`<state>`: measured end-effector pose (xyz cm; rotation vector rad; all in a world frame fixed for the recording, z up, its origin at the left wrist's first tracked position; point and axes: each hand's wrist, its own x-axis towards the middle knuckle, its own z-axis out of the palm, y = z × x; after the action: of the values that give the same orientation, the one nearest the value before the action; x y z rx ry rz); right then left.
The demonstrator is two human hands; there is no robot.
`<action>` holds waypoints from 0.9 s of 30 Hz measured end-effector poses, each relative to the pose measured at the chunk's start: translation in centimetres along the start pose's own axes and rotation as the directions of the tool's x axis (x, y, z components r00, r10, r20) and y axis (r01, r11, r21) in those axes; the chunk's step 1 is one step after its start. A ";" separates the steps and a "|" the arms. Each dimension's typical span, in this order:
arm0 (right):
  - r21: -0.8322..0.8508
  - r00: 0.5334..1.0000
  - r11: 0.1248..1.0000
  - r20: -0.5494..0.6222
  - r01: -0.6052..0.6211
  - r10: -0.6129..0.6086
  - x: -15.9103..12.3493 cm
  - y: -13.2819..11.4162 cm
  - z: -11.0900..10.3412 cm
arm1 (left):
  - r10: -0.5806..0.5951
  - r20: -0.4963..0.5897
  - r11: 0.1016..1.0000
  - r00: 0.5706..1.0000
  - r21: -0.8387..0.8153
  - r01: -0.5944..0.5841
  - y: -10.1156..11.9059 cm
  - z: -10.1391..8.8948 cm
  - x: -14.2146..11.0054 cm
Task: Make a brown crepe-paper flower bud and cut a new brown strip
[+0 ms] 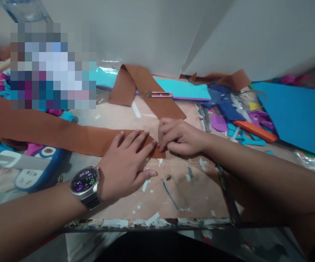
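A long brown strip [86, 140], of fabric or felt-like sheet, runs in from the left edge and ends near the middle of the worktop. My left hand [127, 160] lies flat on it near that end, fingers spread, with a watch [85, 182] on the wrist. At the strip's pointed end, my right hand [179, 136] is closed, its thumb and fingers pinched at the tip; what exactly sits between them is partly hidden. Just beyond lies a second brown strip [157, 103], folded over, with pink thread snips [157, 94] resting on it.
Turquoise sheets [184, 89] lie at the back. To the right are an orange-handled cutter [255, 131], a large blue sheet [296, 112] and colourful scraps. A blue-and-white power strip [39, 169] sits at left. Small paper bits litter the worktop [195, 203]. A pixelated patch covers the upper left.
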<state>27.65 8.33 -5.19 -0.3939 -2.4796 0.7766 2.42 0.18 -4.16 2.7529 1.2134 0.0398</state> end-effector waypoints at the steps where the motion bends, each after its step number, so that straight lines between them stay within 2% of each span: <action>1: 0.006 1.000 1.000 0.011 -0.003 0.003 0.0 -0.1 -0.1 | 0.001 0.005 1.000 1.000 -0.001 -0.001 0.0 -0.1 0.0; 5: 0.084 0.999 0.996 0.014 -0.033 0.032 0.1 -0.4 -0.3 | 0.008 0.018 1.000 1.000 -0.013 -0.008 0.0 -0.3 0.1; 8: 0.111 0.994 0.990 -0.064 -0.084 0.091 -0.1 -0.3 -0.3 | 0.020 0.014 0.999 1.000 -0.029 -0.019 0.0 -0.3 0.1; 11: 0.068 0.985 0.991 -0.117 -0.117 0.125 -0.2 0.0 -0.2 | 0.032 0.006 0.999 0.999 -0.045 -0.031 -0.1 -0.3 0.0; 17: 0.059 0.988 0.989 -0.058 -0.138 0.141 -0.3 0.0 0.0 | 0.041 -0.042 0.995 0.998 -0.084 -0.045 -0.1 0.0 0.1; 24: 0.113 0.986 0.980 0.021 -0.165 0.164 -0.3 -0.5 -0.2 | -0.010 -0.105 0.982 0.994 -0.188 -0.010 -0.3 -0.3 0.4; 27: 0.129 0.985 0.977 -0.007 -0.170 0.172 -0.3 -0.4 -0.1 | -0.015 -0.124 0.980 0.992 -0.200 -0.010 -0.4 -0.2 0.4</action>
<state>27.87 7.95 -5.01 -0.5705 -2.3863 0.9910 2.41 0.80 -4.04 2.6063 1.1703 0.3205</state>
